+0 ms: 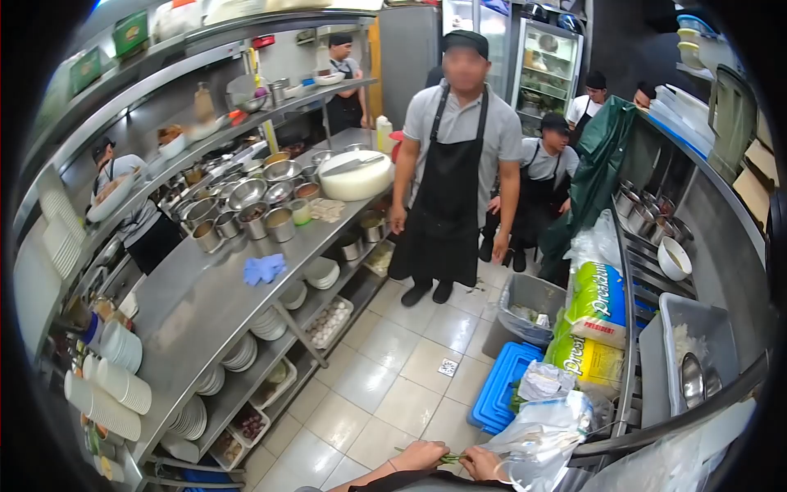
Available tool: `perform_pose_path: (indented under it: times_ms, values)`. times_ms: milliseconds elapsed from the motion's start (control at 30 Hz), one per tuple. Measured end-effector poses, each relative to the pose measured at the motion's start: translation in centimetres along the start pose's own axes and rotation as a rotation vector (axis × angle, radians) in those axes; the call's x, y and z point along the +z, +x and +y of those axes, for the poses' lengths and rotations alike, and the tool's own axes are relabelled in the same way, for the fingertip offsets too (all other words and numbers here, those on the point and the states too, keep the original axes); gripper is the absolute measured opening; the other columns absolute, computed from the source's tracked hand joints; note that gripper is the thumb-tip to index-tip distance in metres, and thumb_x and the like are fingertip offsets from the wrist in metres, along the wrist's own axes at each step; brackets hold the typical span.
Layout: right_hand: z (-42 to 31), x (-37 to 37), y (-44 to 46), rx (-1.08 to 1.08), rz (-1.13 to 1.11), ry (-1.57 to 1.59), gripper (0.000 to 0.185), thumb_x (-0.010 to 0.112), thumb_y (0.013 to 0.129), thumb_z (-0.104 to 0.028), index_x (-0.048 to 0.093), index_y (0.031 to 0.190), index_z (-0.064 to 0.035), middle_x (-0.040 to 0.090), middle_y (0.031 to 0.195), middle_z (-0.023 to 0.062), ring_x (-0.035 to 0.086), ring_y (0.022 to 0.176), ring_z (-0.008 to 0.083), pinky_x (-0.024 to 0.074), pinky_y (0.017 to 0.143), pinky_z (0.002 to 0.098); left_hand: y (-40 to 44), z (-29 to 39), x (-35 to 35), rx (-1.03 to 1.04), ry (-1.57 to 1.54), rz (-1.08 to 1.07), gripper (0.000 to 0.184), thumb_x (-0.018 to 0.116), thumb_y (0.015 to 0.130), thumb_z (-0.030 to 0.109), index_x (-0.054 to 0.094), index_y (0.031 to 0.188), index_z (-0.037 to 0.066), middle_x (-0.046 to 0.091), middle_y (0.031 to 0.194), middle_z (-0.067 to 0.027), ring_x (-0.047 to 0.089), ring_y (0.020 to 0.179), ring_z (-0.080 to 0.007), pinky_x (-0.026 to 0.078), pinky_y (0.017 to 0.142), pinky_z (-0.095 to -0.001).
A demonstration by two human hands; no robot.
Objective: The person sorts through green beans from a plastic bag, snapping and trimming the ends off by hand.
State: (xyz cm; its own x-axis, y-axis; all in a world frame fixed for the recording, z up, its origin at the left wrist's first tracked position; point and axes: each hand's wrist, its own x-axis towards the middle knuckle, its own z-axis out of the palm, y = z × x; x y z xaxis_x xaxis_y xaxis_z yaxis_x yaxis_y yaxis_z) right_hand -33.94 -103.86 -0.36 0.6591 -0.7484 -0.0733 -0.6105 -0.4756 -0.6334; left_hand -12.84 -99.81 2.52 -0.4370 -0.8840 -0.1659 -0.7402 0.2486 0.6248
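Observation:
At the bottom of the head view, close to my body, my left hand (423,454) is closed around thin green stems (450,458). The fingers of my right hand (484,464) pinch the other end of the same stems. What plant they are from is too small to tell. Right beside my right hand, a white plastic bag (545,433) hangs from the edge of the rack. Crumpled white paper and some green leaves lie behind the bag, above a blue plastic crate (502,385) on the floor.
A person in a black apron (449,189) stands facing me in the aisle; several others work behind. On the left, a steel counter (184,316) carries metal pots and a blue cloth (264,269). On the right are a bin (525,312), rice sacks (596,305) and a grey tub (697,320).

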Motion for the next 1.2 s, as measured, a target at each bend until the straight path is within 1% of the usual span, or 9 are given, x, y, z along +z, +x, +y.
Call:
perform_pose_path:
  times_ms: [233,467,633,767,833,867,933,1033,1200]
  values:
    - [-10.4,4.0,-2.2,-0.030,0.234,0.032,0.006,0.061,0.080,-0.013,0.059,0.084,-0.0082,0.060,0.079,0.0122,0.060,0.075,0.0334,0.0466,0.064,0.0406,-9.3,-1.6,0.3,-0.016,-0.172,0.139,0.017,0.058,0.080,0.015,0.056,0.093,0.004,0.062,0.091,-0.0152,0.061,0.086,-0.0367,0.049,0.071,-0.0455]
    - [-20.5,11.7,-8.8,0.285,0.559,0.178,0.010,0.060,0.083,-0.012,0.059,0.085,-0.0029,0.060,0.078,0.0151,0.061,0.072,0.0333,0.0459,0.063,0.0382,-18.4,-3.2,2.2,0.233,-0.074,0.011,0.018,0.057,0.084,0.020,0.056,0.094,0.005,0.064,0.084,-0.0170,0.061,0.078,-0.0385,0.049,0.066,-0.0470]
    - [-24.7,15.4,-12.7,0.190,0.522,0.060,0.009,0.058,0.085,-0.015,0.059,0.087,-0.0065,0.062,0.083,0.0119,0.060,0.078,0.0324,0.0475,0.067,0.0405,-24.0,-3.1,3.2,0.326,-0.132,-0.111,0.018,0.058,0.085,0.022,0.058,0.095,0.007,0.064,0.082,-0.0172,0.061,0.077,-0.0390,0.048,0.064,-0.0458]
    - [-26.8,17.9,-15.6,0.280,0.579,0.037,0.009,0.058,0.084,-0.017,0.058,0.087,-0.0082,0.061,0.081,0.0099,0.061,0.079,0.0309,0.0476,0.069,0.0411,-27.4,-2.0,4.6,0.286,-0.229,-0.144,0.016,0.062,0.085,0.020,0.059,0.090,0.004,0.063,0.075,-0.0179,0.061,0.073,-0.0384,0.048,0.063,-0.0433]
    - [-27.4,19.0,-17.6,0.250,0.644,-0.028,0.010,0.058,0.084,-0.017,0.055,0.087,-0.0082,0.059,0.081,0.0091,0.060,0.080,0.0296,0.0470,0.070,0.0414,-28.0,-0.6,5.1,0.300,-0.437,-0.156,0.015,0.063,0.086,0.017,0.059,0.087,0.003,0.061,0.068,-0.0162,0.063,0.062,-0.0284,0.047,0.058,-0.0366]
    - [-27.7,19.3,-18.7,0.262,0.666,-0.019,0.011,0.058,0.085,-0.018,0.055,0.088,-0.0083,0.058,0.082,0.0086,0.060,0.081,0.0292,0.0469,0.070,0.0413,-28.2,0.1,5.5,0.365,-0.421,-0.250,0.015,0.063,0.086,0.017,0.059,0.087,0.003,0.061,0.068,-0.0162,0.063,0.062,-0.0284,0.047,0.058,-0.0366]
    - [-28.2,19.4,-21.4,0.304,0.719,-0.028,0.012,0.057,0.085,-0.019,0.054,0.089,-0.0084,0.057,0.084,0.0080,0.059,0.082,0.0291,0.0467,0.070,0.0413,-28.6,2.0,6.7,0.252,-0.447,-0.251,0.016,0.062,0.087,0.016,0.060,0.083,0.001,0.058,0.060,-0.0107,0.055,0.055,-0.0145,0.043,0.053,-0.0296]
    - [-28.4,19.8,-25.8,0.397,0.838,-0.019,0.012,0.056,0.087,-0.020,0.054,0.089,-0.0078,0.058,0.083,0.0079,0.059,0.081,0.0296,0.0466,0.069,0.0413,-28.7,6.1,8.4,0.367,-0.470,-0.327,0.021,0.061,0.089,0.019,0.060,0.079,0.000,0.055,0.057,-0.0053,0.048,0.054,-0.0084,0.039,0.050,-0.0267]
    - [-29.0,19.7,-36.9,0.519,1.052,0.085,0.013,0.054,0.089,-0.018,0.054,0.087,-0.0053,0.060,0.078,0.0088,0.060,0.073,0.0295,0.0474,0.063,0.0398,-28.6,14.3,14.0,0.537,-0.391,-0.499,0.023,0.061,0.090,0.021,0.061,0.081,0.000,0.054,0.057,-0.0041,0.047,0.053,-0.0081,0.038,0.049,-0.0270]
